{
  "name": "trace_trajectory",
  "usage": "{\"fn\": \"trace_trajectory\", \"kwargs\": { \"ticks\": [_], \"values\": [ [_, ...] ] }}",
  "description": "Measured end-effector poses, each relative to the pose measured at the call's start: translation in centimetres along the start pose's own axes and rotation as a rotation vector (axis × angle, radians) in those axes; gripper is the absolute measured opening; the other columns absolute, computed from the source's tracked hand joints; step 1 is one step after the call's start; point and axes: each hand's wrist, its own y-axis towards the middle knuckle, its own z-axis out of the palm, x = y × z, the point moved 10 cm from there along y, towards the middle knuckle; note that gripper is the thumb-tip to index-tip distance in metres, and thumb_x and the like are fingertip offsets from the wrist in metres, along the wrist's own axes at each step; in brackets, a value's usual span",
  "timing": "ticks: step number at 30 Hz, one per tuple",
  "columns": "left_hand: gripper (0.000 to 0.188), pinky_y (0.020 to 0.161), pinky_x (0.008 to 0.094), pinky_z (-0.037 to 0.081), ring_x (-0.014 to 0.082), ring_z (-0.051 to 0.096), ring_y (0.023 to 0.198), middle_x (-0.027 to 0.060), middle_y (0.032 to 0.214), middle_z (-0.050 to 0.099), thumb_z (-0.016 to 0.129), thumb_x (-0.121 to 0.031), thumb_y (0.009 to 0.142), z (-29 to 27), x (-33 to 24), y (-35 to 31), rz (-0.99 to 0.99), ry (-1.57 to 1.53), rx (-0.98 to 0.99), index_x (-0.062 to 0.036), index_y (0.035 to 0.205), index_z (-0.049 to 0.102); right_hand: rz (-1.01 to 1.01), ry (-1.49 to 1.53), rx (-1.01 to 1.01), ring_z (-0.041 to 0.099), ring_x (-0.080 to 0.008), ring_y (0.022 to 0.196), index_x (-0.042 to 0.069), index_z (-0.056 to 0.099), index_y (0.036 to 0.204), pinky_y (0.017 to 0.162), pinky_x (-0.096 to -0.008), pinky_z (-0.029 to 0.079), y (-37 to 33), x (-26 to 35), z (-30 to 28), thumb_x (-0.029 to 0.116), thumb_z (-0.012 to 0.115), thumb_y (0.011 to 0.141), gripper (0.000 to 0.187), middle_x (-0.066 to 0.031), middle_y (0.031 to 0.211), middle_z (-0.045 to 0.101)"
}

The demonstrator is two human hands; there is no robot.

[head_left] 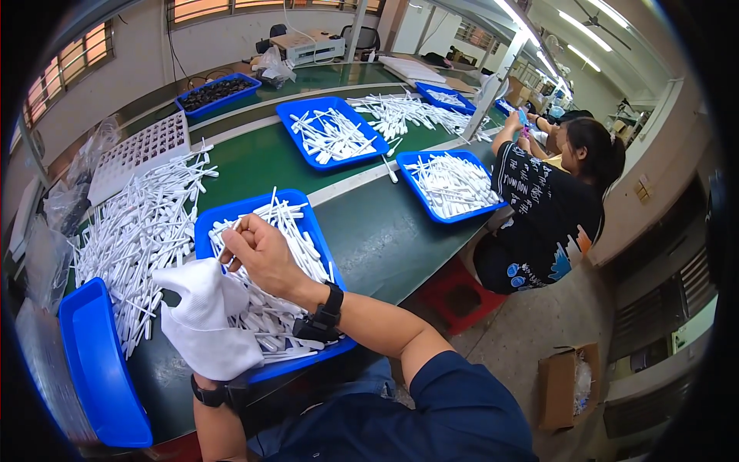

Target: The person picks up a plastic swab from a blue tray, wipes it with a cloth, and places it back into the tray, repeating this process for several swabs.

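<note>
A white cloth (206,316) covers my left hand (205,381), hiding its fingers; only the skin by the wrist shows below it. Just above and right of the cloth, my right hand (262,250) is closed with thumb and fingertips together. What it pinches, if anything, I cannot make out. Both hands are over a blue tray (327,246) heaped with white plastic sticks (265,319), each thin with a thicker end. Left of this tray a large loose pile of the same sticks (138,239) spreads over the green table.
An empty-looking blue tray (100,362) stands at the near left. Stick-filled blue trays (331,160) (454,217) lie farther off. A white perforated board (138,158) is beyond the pile. At the right, a co-worker (550,200) sits by a red stool (458,296); a cardboard box (566,389) is on the floor.
</note>
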Motion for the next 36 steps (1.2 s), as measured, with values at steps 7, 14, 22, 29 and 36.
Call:
{"fn": "trace_trajectory", "kwargs": {
  "ticks": [7,14,22,29,36],
  "values": [
    [0.068,0.109,0.0476,0.038,0.0407,0.054,0.113,0.0259,0.114,0.052,0.063,-0.007,0.071,0.7,2.4,-1.2,-0.026,0.225,0.038,0.0116,0.133,0.044,0.013,-0.131,0.121,0.064,-0.0113,0.071,-0.001,0.064,0.099,0.065,-0.0269,0.053,0.2,-1.8,1.7,0.018,0.061,0.103,0.019,-0.0048,0.081,0.068],
    [0.026,0.093,0.0309,0.046,0.0134,0.055,0.105,0.0023,0.112,0.055,0.053,-0.021,0.104,2.4,8.1,-3.4,-0.646,-0.795,-0.267,-0.0073,0.127,0.054,0.053,-0.055,0.142,0.063,-0.0094,0.071,-0.002,0.064,0.102,0.066,-0.0244,0.053,-0.5,-0.7,1.6,0.018,0.059,0.105,0.021,-0.0047,0.084,0.069],
    [0.021,0.095,0.0263,0.042,0.0090,0.053,0.101,-0.0006,0.103,0.051,0.040,-0.014,0.107,2.8,6.1,-2.3,-0.788,-1.217,-0.212,-0.0122,0.123,0.052,0.068,-0.092,0.157,0.062,-0.0079,0.072,-0.003,0.066,0.106,0.066,-0.0233,0.051,-0.4,-0.7,1.8,0.019,0.059,0.105,0.023,-0.0037,0.084,0.069],
    [0.019,0.095,0.0257,0.042,0.0075,0.053,0.099,-0.0016,0.102,0.050,0.039,-0.014,0.107,3.9,6.5,-2.5,-0.659,-1.551,-0.152,-0.0120,0.122,0.052,0.044,-0.077,0.162,0.062,-0.0080,0.073,-0.003,0.066,0.105,0.067,-0.0236,0.051,-0.4,-0.5,2.0,0.020,0.058,0.106,0.024,-0.0036,0.084,0.069],
    [0.019,0.094,0.0308,0.047,0.0114,0.056,0.095,-0.0013,0.099,0.053,0.044,-0.011,0.102,4.3,5.6,-2.4,-0.704,-1.943,-0.243,-0.0092,0.118,0.055,0.030,-0.007,0.100,0.063,-0.0081,0.075,-0.001,0.066,0.105,0.070,-0.0254,0.053,0.0,-0.9,1.3,0.021,0.057,0.106,0.023,-0.0034,0.087,0.069]
  ]
}}
